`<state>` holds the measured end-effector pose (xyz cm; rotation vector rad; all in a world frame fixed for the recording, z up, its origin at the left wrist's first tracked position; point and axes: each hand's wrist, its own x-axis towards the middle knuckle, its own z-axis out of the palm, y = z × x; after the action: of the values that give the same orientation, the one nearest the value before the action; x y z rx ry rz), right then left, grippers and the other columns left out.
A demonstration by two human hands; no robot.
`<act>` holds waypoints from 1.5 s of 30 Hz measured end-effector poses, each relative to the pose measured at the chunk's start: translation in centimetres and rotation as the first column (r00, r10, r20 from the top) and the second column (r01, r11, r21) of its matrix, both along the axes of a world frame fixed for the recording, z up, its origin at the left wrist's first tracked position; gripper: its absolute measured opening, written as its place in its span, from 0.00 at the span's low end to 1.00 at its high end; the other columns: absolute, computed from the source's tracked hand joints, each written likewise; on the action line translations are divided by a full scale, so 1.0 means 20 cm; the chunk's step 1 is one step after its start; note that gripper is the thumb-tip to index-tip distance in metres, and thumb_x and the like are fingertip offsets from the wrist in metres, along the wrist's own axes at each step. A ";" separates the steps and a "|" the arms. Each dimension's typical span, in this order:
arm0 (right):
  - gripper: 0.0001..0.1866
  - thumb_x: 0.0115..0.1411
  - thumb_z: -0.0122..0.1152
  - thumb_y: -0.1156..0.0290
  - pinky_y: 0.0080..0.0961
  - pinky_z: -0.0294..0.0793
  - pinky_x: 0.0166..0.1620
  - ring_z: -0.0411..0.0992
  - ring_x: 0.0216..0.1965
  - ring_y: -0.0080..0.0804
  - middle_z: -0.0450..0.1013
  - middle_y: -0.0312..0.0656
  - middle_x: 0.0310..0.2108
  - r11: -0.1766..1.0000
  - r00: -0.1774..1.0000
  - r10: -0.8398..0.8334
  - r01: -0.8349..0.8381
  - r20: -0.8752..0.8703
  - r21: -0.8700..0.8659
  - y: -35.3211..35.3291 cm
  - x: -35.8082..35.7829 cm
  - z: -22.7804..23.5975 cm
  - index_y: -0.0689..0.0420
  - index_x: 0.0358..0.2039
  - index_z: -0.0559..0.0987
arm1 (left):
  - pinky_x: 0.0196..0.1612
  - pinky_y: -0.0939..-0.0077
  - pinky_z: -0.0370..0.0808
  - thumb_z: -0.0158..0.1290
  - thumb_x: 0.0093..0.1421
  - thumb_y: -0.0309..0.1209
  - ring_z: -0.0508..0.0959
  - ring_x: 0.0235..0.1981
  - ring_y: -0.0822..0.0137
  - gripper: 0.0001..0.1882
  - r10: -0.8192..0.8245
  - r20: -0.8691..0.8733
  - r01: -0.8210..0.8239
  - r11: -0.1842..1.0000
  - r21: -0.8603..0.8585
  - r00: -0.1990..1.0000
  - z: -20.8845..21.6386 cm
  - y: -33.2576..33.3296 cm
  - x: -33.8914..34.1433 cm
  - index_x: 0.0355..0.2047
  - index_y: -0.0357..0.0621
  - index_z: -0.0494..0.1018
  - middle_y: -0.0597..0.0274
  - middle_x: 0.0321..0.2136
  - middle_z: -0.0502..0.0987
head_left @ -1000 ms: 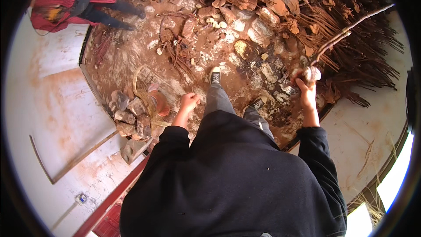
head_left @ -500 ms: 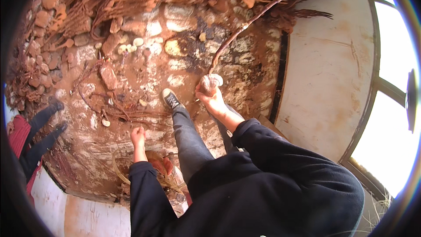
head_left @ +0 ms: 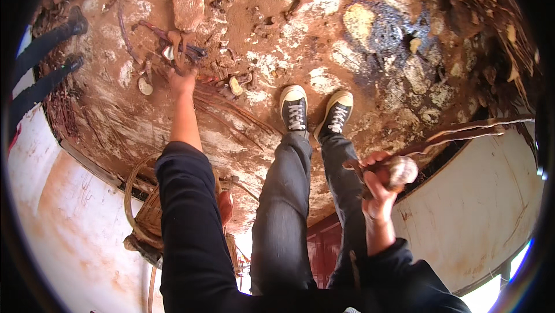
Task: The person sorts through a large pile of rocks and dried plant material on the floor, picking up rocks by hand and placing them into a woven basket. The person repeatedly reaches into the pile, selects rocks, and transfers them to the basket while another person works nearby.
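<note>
Seen from above, a person in a dark long-sleeved top and grey jeans stands on red, muddy rubble, with 2 black-and-white sneakers (head_left: 317, 110) just above the centre of the frame. Nearest the camera, at lower right, the right hand (head_left: 378, 183) is clamped in a fist around a long rusty metal rod (head_left: 462, 133) together with a rounded pale stone (head_left: 400, 171); the rod runs from the fist toward the right edge of the frame, along the rim of a pale wall (head_left: 480, 209). At lower left, a coil of rusty wire and rod (head_left: 144, 214) lies beside the person's left sleeve. Farther off, at upper left, the left arm stretches out and the left hand (head_left: 182, 78) presses down onto a tangle of thin rusty rods and scrap (head_left: 173, 47) half buried in the dirt; its fingers are hidden in the tangle, so I cannot tell whether they have closed on anything. A flat brown stone (head_left: 188, 0) lies just beyond it. To do this reach well, it seems wise to keep both feet planted on the firmer pale patches, take 1 rod near its free end, and work it loose along its length so it does not snag. At the far left edge, another person's 2 dark legs (head_left: 40, 61) stand on the rubble.
</note>
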<state>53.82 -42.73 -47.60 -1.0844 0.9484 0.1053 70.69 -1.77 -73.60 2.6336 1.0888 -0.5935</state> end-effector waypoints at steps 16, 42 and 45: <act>0.29 0.44 0.70 0.58 0.18 0.62 0.37 0.62 0.33 0.20 0.64 0.34 0.36 0.752 0.777 0.594 -0.628 -0.209 -0.198 0.22 0.09 -0.07 0.61 0.41 0.69 | 0.46 0.75 0.63 0.44 0.59 0.49 0.66 0.38 0.70 0.20 0.524 -0.339 -0.206 -0.296 -0.933 0.781 1.01 -1.23 -0.45 0.33 0.43 0.65 0.62 0.33 0.67; 0.21 0.47 0.48 0.82 0.39 0.67 0.50 0.69 0.41 0.39 0.67 0.50 0.40 0.817 0.820 0.568 -0.550 -0.074 0.173 0.00 0.32 -0.01 0.62 0.45 0.61 | 0.62 0.49 0.31 0.43 0.58 0.34 0.51 0.61 0.55 0.21 -0.558 -0.813 0.983 -0.031 -0.183 -0.168 -0.16 0.25 -0.18 0.53 0.47 0.62 0.57 0.54 0.62; 0.22 0.46 0.46 0.84 0.37 0.65 0.50 0.68 0.42 0.38 0.66 0.49 0.40 0.831 0.838 0.542 -0.524 -0.063 0.185 0.03 0.33 0.00 0.61 0.45 0.61 | 0.60 0.53 0.50 0.48 0.53 0.29 0.69 0.49 0.59 0.20 -0.646 -0.706 0.919 0.016 -0.395 -0.292 0.09 0.28 -0.27 0.48 0.42 0.66 0.55 0.40 0.74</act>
<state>60.40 -42.11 -47.61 -1.1771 0.6961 0.7038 65.27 3.86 -71.74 2.9559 -1.3474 -2.1753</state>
